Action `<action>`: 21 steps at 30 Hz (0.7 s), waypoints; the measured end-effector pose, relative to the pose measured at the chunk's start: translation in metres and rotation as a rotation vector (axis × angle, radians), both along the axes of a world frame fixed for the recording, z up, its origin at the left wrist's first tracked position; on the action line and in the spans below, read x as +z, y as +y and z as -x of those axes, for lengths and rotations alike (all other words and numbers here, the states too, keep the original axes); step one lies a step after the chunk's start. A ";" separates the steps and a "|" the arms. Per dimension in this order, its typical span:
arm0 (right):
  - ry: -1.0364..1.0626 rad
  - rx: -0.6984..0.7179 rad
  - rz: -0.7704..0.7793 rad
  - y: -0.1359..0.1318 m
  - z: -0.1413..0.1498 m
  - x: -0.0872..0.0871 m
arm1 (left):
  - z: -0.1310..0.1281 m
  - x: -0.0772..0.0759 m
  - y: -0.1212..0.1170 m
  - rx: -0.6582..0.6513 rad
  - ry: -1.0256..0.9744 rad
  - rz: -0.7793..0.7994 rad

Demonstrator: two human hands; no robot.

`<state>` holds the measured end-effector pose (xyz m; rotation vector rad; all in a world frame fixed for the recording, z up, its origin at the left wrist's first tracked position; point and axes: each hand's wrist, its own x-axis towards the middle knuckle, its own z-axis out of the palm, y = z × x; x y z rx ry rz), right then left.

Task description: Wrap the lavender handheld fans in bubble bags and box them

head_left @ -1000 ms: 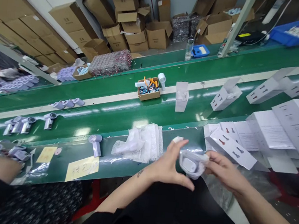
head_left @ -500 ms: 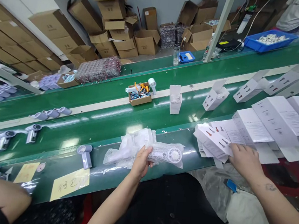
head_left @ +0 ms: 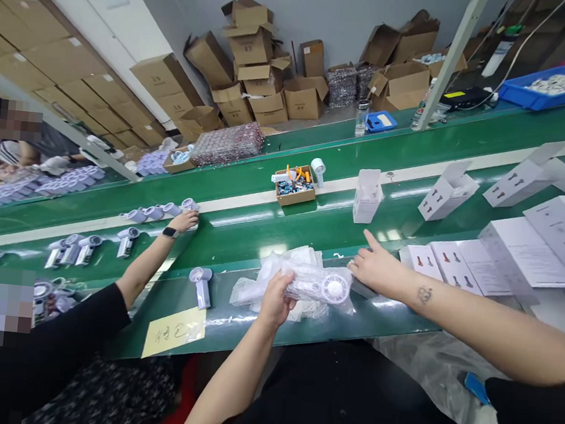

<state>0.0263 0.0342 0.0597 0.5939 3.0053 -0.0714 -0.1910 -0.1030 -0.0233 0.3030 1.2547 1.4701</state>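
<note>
My left hand [head_left: 278, 298] is closed round a pale lilac handheld fan [head_left: 335, 289] in a clear plastic bag. The fan lies level over the bench edge, its round head to the right. Behind it are more crumpled clear bags [head_left: 277, 265]. My right hand [head_left: 379, 269] is just right of the fan head, one finger stretched up and the others bent over a greyish flat-sided thing [head_left: 365, 291], mostly hidden under it. Just past my right wrist stand white printed boxes [head_left: 425, 260] with small red and dark fan pictures.
A co-worker's hand [head_left: 186, 219] touches a lilac fan [head_left: 190, 204] on the green conveyor [head_left: 242, 218]. A single fan [head_left: 200, 287] stands near a yellow note [head_left: 173, 335]. Farther back are a small carton of parts [head_left: 296, 200] and open white boxes [head_left: 367, 200].
My right hand has moved left from the printed boxes to near the fan head. My left hand keeps the bagged fan. The co-worker's arm has reached out to the conveyor. The view has turned left.
</note>
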 end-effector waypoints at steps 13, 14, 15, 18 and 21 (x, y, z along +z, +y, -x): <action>0.491 -0.443 0.542 -0.010 -0.072 -0.125 | -0.049 0.010 0.036 -0.094 0.253 0.021; 0.526 -0.460 0.534 -0.011 -0.068 -0.129 | -0.055 0.013 0.042 -0.097 0.410 -0.012; 0.555 -0.485 0.531 -0.011 -0.066 -0.132 | -0.060 0.016 0.046 -0.097 0.611 -0.041; 0.623 -0.490 0.548 -0.008 -0.063 -0.136 | -0.074 0.024 0.051 -0.169 1.217 -0.040; 0.651 -0.357 0.561 -0.003 -0.063 -0.141 | -0.098 0.029 0.058 -0.439 1.547 0.017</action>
